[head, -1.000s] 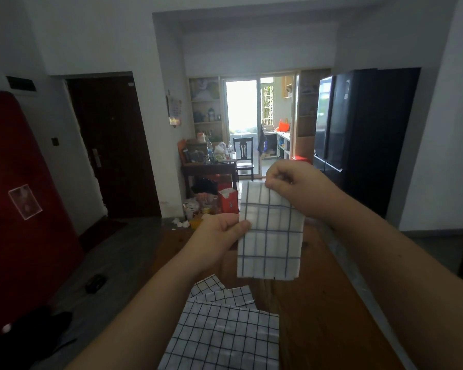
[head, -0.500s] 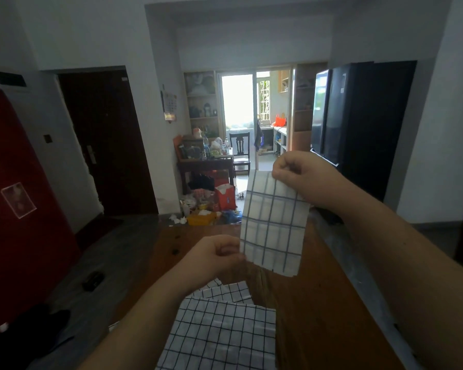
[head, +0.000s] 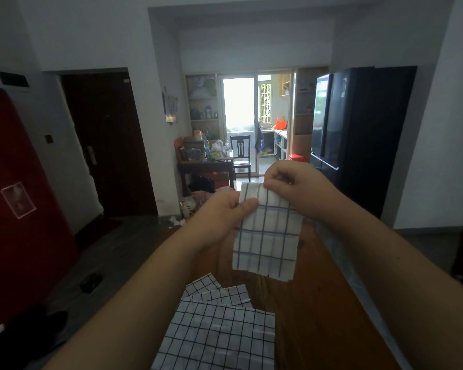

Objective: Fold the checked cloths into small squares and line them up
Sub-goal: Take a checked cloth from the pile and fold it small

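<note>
Both hands are up above the desk (head: 318,303), pinching one checked cloth by its top edge. The left hand (head: 225,212) presses its thumb onto the upper left corner of the held cloth (head: 267,241), fingers curled behind it. The right hand (head: 292,188) pinches the top edge just beside it with curled fingers. The held cloth hangs down as a narrow white strip with blue lines, clear of the desk. Below the held cloth, on the wooden desk, lie black-lined checked cloths: small pieces (head: 225,293) partly overlapped by a larger cloth (head: 219,337). Beyond the held cloth stand a dark chair (head: 241,153) and a black fridge (head: 358,134).
</note>
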### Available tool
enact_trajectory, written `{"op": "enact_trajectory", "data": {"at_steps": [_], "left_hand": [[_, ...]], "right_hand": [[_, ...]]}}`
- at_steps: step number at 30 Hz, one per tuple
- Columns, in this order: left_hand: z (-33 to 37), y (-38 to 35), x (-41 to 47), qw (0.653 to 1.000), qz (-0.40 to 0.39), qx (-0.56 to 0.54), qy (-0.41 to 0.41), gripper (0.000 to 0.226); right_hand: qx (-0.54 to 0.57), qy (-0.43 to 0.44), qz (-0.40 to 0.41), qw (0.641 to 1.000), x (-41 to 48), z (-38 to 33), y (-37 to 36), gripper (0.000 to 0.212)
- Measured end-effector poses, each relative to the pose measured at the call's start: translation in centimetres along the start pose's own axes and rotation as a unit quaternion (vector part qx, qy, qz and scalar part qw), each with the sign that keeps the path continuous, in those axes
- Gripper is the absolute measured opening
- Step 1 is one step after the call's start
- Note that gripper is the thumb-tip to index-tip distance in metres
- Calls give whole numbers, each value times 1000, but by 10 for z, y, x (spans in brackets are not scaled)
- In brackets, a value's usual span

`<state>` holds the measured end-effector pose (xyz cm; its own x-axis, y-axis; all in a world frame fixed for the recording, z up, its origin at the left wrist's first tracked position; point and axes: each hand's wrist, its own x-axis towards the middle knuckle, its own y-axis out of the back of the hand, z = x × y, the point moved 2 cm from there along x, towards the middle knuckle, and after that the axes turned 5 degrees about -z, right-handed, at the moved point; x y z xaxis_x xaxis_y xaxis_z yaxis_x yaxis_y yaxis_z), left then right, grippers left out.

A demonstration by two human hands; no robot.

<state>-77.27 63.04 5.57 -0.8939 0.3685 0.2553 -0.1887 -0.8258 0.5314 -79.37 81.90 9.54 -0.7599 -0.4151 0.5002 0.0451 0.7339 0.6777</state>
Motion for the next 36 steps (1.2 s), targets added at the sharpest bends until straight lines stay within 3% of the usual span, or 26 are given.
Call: {"op": "enact_trajectory", "data": {"at_steps": [3, 7, 16, 19, 23, 30, 34, 36], "left_hand": [[-19, -12, -6, 999, -27, 12, 25, 20], [-52, -25, -14, 996, -45, 42, 59, 29], [-72, -18, -28, 994, -63, 29, 80, 14], [-55, -10, -31, 996, -61, -22, 58, 22], [-21, -1, -32, 991, -2, -134, 16, 35], [-13, -9, -41, 988, 6, -151, -20, 74], [-15, -11, -43, 994, 26, -101, -21, 36], [-18, -11, -42, 992, 56, -114, -7, 30]], "right_hand": [[-2, -13, 24, 1000, 1, 4, 5, 6], [-5, -20, 31, 999, 0, 7, 11, 10], [-7, -27, 41, 999, 5, 14, 9, 9], [-2, -21, 38, 999, 7, 12, 4, 8], [10, -17, 42, 999, 11, 8, -1, 14], [90, -64, 54, 992, 9, 17, -7, 9], [157, -113, 55, 980, 4, 26, -15, 6], [200, -132, 59, 969, 1, 30, -19, 7]]}}
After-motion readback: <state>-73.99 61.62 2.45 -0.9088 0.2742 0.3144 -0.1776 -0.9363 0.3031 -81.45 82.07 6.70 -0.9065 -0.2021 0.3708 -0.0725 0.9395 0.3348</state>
